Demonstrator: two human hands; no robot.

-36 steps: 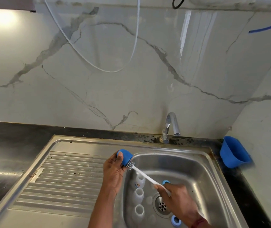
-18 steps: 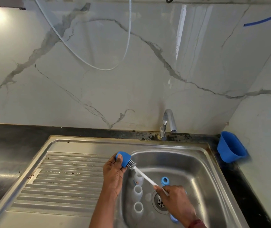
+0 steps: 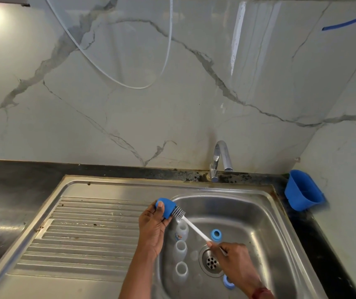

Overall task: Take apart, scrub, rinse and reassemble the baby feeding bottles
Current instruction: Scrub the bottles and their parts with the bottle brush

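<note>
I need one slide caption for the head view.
Over the sink, left hand holds a blue cap; right hand holds a white brush against its opening.

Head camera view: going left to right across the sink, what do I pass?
Draining board → blue cap → three bottles → blue ring → blue tub. The left hand, right hand and brush overlap these, so I left them out.

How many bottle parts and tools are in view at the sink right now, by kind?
Bottle bodies: 3, in the basin
Blue rings: 2, in the basin, one partly hidden by the right hand
Blue cap: 1, held by the left hand
Brush: 1, held by the right hand
Total: 7
</note>
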